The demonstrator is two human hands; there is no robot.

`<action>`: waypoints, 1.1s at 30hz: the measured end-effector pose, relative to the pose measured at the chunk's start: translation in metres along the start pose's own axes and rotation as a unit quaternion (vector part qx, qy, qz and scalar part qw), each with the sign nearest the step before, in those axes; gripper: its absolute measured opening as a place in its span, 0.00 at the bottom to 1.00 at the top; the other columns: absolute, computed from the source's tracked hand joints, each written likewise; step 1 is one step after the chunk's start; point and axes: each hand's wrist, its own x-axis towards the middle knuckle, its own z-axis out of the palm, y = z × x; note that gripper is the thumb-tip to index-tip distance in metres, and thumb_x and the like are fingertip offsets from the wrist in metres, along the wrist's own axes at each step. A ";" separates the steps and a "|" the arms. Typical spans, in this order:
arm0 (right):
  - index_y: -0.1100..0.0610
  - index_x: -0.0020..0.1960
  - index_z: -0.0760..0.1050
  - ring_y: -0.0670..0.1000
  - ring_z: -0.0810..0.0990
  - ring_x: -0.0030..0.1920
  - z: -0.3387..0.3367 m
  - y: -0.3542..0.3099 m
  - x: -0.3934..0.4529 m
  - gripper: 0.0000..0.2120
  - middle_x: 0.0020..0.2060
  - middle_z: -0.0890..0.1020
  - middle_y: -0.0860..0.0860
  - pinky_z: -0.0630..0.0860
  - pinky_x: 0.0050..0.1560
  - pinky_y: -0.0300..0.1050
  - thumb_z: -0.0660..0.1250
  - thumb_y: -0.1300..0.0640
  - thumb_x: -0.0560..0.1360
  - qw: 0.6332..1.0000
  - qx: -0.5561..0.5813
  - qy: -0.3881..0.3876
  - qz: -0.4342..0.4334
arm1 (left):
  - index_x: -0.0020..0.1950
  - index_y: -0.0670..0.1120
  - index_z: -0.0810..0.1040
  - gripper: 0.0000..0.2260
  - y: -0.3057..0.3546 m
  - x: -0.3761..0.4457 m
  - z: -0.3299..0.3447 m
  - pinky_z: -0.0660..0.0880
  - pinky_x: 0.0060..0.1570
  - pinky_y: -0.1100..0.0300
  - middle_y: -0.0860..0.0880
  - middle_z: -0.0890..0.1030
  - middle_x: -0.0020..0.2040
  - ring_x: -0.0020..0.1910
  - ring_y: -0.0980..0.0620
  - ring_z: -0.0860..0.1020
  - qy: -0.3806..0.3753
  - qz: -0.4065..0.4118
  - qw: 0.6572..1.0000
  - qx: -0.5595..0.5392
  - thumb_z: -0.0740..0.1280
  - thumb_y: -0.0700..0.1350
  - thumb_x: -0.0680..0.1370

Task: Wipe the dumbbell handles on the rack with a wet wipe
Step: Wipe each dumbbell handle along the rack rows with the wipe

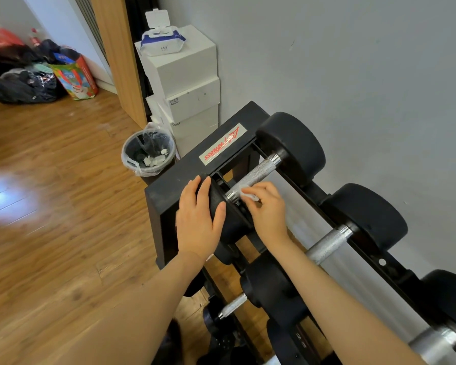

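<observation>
Wiping the knurled handle (258, 173) of the end dumbbell at 12 o'clock on the rack (174, 185), your right hand (267, 209) pinches the wet wipe (248, 192) against the bar; your left hand (198, 219) lies flat-fingered on the near weight head (228, 217). Risk: the knurling may snag and tear the wipe, or the dumbbell may roll.

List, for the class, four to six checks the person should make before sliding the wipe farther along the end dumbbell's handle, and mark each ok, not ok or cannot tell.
1. Wet wipe held in the right hand: ok, pinched in the fingers.
2. Wipe touching the handle: ok, at its near end.
3. Left hand steadying the near weight head: ok, resting flat on it.
4. Rest of the handle free of obstruction: ok, bare metal up to the far head.
5. Wipe still damp: cannot tell.
6. Spare wipes available: ok, open pack on the white boxes.
</observation>
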 end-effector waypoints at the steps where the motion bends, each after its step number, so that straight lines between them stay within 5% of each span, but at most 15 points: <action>1: 0.58 0.56 0.81 0.46 0.76 0.53 -0.004 -0.002 -0.003 0.09 0.52 0.76 0.50 0.77 0.53 0.35 0.69 0.61 0.76 1.000 0.006 0.006 0.009 | 0.77 0.46 0.63 0.27 0.001 0.001 -0.002 0.60 0.72 0.47 0.46 0.63 0.77 0.77 0.46 0.59 -0.006 -0.002 1.000 0.005 0.56 0.56 0.81; 10: 0.60 0.57 0.81 0.42 0.75 0.51 -0.058 -0.026 -0.066 0.10 0.53 0.77 0.53 0.70 0.51 0.23 0.69 0.62 0.76 0.989 -0.024 0.101 0.105 | 0.79 0.51 0.60 0.26 0.031 -0.045 -0.009 0.49 0.74 0.44 0.42 0.56 0.79 0.77 0.41 0.56 -0.024 0.004 0.999 0.023 0.63 0.49 0.81; 14: 0.62 0.56 0.80 0.34 0.73 0.50 -0.084 -0.023 -0.094 0.09 0.51 0.74 0.49 0.67 0.49 0.20 0.68 0.64 0.76 0.976 -0.015 0.166 0.142 | 0.77 0.49 0.65 0.23 0.045 -0.074 -0.007 0.53 0.73 0.43 0.42 0.60 0.78 0.76 0.41 0.59 -0.051 0.059 0.997 -0.005 0.57 0.51 0.82; 19: 0.62 0.57 0.80 0.41 0.74 0.51 -0.108 -0.007 -0.115 0.10 0.53 0.75 0.52 0.70 0.52 0.24 0.68 0.64 0.76 0.962 -0.029 0.220 0.157 | 0.77 0.50 0.65 0.23 0.062 -0.101 0.003 0.57 0.73 0.42 0.44 0.64 0.76 0.76 0.44 0.61 -0.088 0.086 0.992 -0.033 0.53 0.53 0.82; 23: 0.62 0.57 0.80 0.31 0.72 0.51 -0.123 0.004 -0.123 0.10 0.52 0.74 0.49 0.69 0.50 0.23 0.68 0.64 0.76 0.966 -0.018 0.212 0.149 | 0.77 0.49 0.66 0.22 0.083 -0.112 0.017 0.58 0.74 0.42 0.44 0.65 0.76 0.75 0.44 0.62 -0.101 0.062 0.993 -0.020 0.59 0.49 0.83; 33: 0.62 0.58 0.79 0.33 0.73 0.52 -0.128 0.028 -0.123 0.10 0.51 0.73 0.46 0.70 0.50 0.24 0.66 0.63 0.78 0.963 0.005 0.230 0.138 | 0.74 0.49 0.70 0.20 0.110 -0.127 0.059 0.59 0.72 0.48 0.48 0.69 0.75 0.74 0.48 0.64 -0.108 -0.054 0.991 0.065 0.54 0.53 0.84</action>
